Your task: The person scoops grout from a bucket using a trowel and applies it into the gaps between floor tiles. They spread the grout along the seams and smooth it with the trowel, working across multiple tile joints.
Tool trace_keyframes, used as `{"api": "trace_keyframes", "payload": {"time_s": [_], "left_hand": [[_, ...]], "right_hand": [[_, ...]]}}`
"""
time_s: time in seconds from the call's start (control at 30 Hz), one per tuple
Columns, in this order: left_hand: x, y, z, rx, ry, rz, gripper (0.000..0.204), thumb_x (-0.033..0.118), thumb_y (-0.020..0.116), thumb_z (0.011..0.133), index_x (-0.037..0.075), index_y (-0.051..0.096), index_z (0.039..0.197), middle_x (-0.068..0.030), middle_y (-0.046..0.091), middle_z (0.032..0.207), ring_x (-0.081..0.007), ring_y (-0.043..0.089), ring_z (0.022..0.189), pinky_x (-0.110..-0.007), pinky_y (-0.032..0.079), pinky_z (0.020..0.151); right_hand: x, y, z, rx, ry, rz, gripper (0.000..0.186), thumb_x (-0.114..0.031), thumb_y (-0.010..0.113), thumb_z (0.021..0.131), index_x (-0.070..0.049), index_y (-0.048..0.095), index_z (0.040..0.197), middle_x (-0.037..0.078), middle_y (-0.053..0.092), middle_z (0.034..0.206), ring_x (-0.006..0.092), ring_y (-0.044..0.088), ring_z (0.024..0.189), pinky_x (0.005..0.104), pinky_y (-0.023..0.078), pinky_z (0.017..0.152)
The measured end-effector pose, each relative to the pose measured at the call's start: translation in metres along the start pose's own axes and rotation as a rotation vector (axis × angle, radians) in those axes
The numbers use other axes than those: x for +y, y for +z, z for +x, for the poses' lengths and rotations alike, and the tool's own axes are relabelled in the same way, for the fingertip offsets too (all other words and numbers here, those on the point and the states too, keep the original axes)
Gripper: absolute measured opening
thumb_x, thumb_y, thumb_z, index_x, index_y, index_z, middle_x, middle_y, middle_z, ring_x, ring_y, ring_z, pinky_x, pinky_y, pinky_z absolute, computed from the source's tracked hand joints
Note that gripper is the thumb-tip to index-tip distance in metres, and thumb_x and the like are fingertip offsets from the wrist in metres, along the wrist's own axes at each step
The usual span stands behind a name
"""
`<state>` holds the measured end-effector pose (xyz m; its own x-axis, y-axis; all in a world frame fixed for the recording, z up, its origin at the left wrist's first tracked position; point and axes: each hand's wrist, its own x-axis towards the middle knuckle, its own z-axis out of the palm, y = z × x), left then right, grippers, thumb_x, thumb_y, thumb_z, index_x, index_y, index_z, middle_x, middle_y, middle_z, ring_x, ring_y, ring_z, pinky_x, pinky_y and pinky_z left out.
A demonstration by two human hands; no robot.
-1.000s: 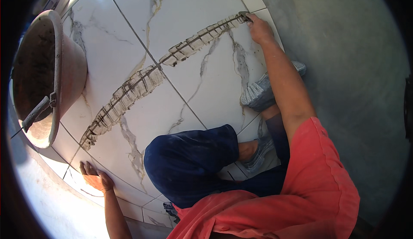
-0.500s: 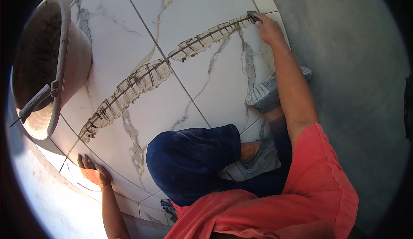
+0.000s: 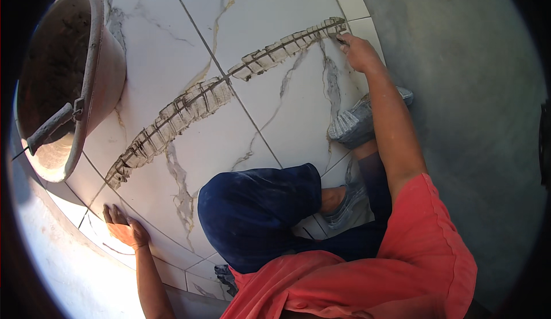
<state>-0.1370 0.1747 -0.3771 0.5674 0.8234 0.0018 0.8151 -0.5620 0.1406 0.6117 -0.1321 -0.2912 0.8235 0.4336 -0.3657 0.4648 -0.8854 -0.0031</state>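
My right hand (image 3: 361, 53) grips a small dark tool (image 3: 342, 40), partly hidden by my fingers, at the right end of a smeared grout line (image 3: 193, 102). This rough grey band runs diagonally along a joint between white marble-patterned tiles (image 3: 166, 43), crossed by a thinner joint near its middle. At the lower left, my left hand (image 3: 123, 227) rests spread on the tiles below the band's left end, with nothing in it.
A dirty plastic bucket (image 3: 106, 83) with a grey handle stands at the left, holding dark material. My bent legs (image 3: 255, 210) and grey shoes (image 3: 353, 124) fill the lower middle. Smooth grey floor (image 3: 465, 101) borders the tiles at right; a sunlit pale surface lies lower left.
My right hand and its tool have shifted right, then slightly down from the band's tip. The floor and bucket sit higher in the view. My left hand stays resting on the tiles.
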Motion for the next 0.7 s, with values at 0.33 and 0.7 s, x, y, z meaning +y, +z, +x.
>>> {"api": "trace_keyframes", "payload": {"time_s": [0.33, 0.7], "left_hand": [[0.006, 0.001, -0.002, 0.021, -0.056, -0.102, 0.06, 0.03, 0.039, 0.094, -0.005, 0.055, 0.14, -0.0196, 0.042, 0.159, -0.0408, 0.042, 0.142, -0.051, 0.034, 0.119], [0.004, -0.004, 0.002, 0.033, 0.022, 0.013, 0.057, 0.02, 0.043, 0.088, -0.003, 0.057, 0.139, -0.0193, 0.044, 0.157, -0.0412, 0.042, 0.142, -0.051, 0.035, 0.118]], "right_hand": [[-0.006, 0.015, -0.016, 0.097, -0.053, 0.016, 0.037, -0.021, 0.059, 0.103, -0.02, 0.063, 0.139, 0.02, 0.07, 0.125, 0.0391, 0.066, 0.118, 0.0484, 0.052, 0.102], [-0.037, -0.003, -0.047, -0.106, -0.045, -0.061, 0.037, -0.02, 0.061, 0.102, -0.015, 0.063, 0.139, 0.021, 0.069, 0.127, 0.041, 0.064, 0.119, 0.047, 0.051, 0.101]]}}
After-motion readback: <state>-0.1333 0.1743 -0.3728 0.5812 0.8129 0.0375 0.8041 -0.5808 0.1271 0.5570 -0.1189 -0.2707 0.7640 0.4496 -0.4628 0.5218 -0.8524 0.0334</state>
